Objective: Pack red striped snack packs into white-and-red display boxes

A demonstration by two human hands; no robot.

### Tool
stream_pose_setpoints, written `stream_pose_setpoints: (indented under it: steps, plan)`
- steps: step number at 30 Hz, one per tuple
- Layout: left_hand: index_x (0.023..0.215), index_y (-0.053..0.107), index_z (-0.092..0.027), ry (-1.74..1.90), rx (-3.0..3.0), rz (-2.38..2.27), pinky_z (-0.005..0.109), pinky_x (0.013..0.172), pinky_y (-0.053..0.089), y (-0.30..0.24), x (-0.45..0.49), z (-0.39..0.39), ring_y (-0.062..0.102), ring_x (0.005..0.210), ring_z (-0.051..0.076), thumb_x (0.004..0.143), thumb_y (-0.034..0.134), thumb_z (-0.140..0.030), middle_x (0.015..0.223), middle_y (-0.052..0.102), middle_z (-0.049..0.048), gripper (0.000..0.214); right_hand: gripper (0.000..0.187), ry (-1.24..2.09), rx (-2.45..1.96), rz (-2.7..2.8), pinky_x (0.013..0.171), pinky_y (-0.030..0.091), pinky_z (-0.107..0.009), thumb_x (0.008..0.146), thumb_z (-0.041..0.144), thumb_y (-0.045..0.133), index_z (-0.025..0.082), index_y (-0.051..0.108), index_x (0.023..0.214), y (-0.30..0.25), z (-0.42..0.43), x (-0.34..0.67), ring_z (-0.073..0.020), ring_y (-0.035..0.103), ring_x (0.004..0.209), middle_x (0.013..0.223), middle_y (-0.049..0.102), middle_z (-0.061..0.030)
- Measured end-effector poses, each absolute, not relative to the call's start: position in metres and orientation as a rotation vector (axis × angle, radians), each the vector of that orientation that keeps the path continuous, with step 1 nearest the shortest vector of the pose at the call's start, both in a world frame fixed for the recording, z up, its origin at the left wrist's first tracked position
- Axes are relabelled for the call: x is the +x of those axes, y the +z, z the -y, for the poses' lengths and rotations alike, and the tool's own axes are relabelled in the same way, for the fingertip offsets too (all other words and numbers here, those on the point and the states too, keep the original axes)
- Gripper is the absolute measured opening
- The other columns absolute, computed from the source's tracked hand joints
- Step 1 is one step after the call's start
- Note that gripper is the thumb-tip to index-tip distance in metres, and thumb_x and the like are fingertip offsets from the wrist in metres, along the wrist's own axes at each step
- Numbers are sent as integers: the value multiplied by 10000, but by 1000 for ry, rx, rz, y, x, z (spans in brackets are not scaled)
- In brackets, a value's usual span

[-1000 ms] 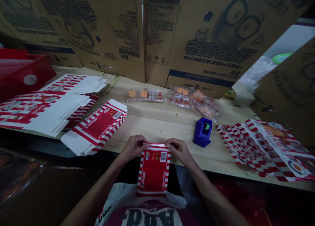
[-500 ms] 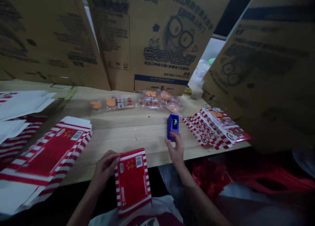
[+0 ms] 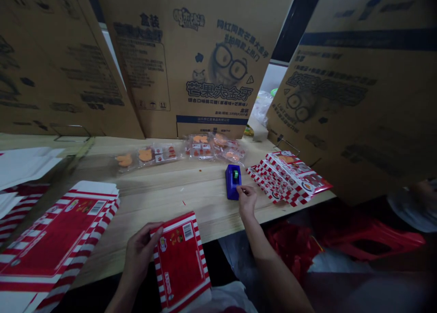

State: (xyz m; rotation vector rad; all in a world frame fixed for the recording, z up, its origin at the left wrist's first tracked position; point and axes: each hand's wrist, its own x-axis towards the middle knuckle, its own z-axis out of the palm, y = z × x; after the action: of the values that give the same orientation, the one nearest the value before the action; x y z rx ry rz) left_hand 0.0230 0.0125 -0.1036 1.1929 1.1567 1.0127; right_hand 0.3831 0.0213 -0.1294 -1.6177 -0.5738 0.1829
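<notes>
Right hand has moved forward to touch the blue tape dispenser, its grip unclear. Left hand holds the edge of the red striped carton.

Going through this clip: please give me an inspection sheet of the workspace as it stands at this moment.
Surface: light wooden table, a small red scrap on it.
Job's things: folded red-and-white striped carton; blue tape dispenser.
Clutter: stack of flat striped cartons; clear packets of orange sweets; red-checked printed sheets.
Hands: left hand holds the carton's edge; right hand sits at the dispenser, contact unclear.
Cables: nothing seen.
Surroundings: printed cardboard boxes stand behind the table; red plastic item below it, right.
</notes>
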Motion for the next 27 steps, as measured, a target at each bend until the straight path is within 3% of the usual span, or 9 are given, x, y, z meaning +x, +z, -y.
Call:
stream_pose_setpoints:
  steps: [3, 7, 11, 18, 27]
  plan:
    - [978, 688, -181, 1095, 1081, -1202, 294, 662, 571, -104, 18, -18, 673, 837, 238, 683, 758, -456, 984, 707, 71, 409, 348, 170, -1543, 499, 604, 501, -299, 712, 494, 625, 147, 648, 732, -134, -13, 369, -161, 544, 730, 908, 565, -69]
    - [958, 683, -176, 1097, 1054, -1215, 287, 632, 562, -95, 11, -31, 672, 769, 222, 669, 762, -474, 907, 712, 61, 422, 311, 157, -1499, 480, 743, 503, -341, 709, 468, 650, 157, 647, 699, -143, 5, 353, -193, 558, 881, 995, 553, -78]
    - [855, 691, -170, 1076, 1218, -1249, 251, 596, 526, -75, 9, -49, 654, 742, 204, 664, 748, -490, 842, 706, 54, 377, 265, 165, -1513, 474, 814, 459, -374, 664, 415, 684, 156, 643, 627, -152, 16, 353, -210, 544, 890, 923, 555, -75]
    - [714, 701, -165, 791, 1558, -1135, 229, 543, 441, -28, 19, -67, 579, 612, 166, 686, 683, -467, 695, 682, 34, 303, 224, 310, -1492, 485, 722, 466, -347, 676, 396, 666, 183, 600, 697, -151, 34, 353, -172, 518, 736, 788, 534, -14]
    - [704, 702, -130, 535, 1673, -861, 199, 506, 343, -45, 46, -69, 466, 530, 107, 714, 645, -374, 593, 613, -1, 251, 306, 1293, -1093, 1782, 709, 434, -289, 805, 432, 633, 194, 602, 614, -51, -10, 274, -174, 552, 750, 767, 595, -25]
